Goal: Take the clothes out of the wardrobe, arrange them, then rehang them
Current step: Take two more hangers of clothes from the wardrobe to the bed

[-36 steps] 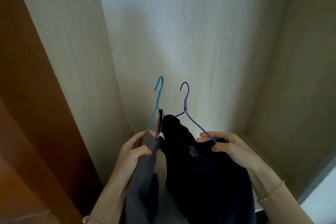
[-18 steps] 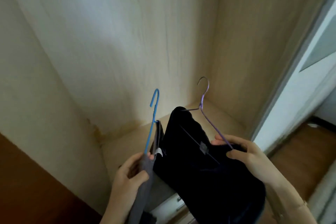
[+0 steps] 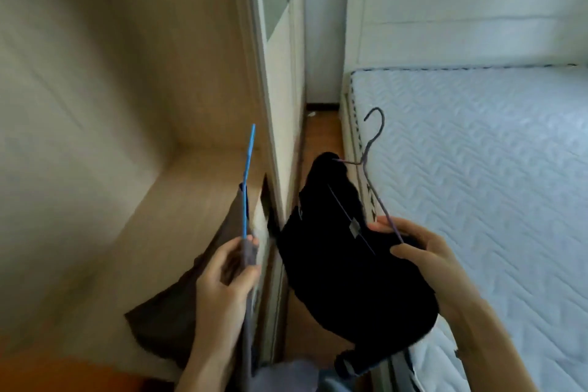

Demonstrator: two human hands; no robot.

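Note:
My left hand (image 3: 227, 277) grips a grey garment (image 3: 187, 293) together with its blue hanger (image 3: 247, 181), whose hook points up in front of the wardrobe's right edge. My right hand (image 3: 416, 251) holds a black garment (image 3: 346, 270) on a purple wire hanger (image 3: 372, 156), out over the gap between wardrobe and bed. The grey cloth trails down to the left over the wardrobe's inner shelf (image 3: 165, 219). The wardrobe (image 3: 127, 73) interior in view is bare wood.
A white sliding door frame (image 3: 280, 79) stands at the wardrobe's right side. A bed with a quilted white mattress (image 3: 477, 169) and white headboard (image 3: 461, 16) fills the right. A narrow strip of wooden floor (image 3: 321, 127) runs between them.
The view has swung right, away from the wardrobe interior toward the bed. Both hands, still holding their hangers and garments, have come out of the wardrobe and moved right.

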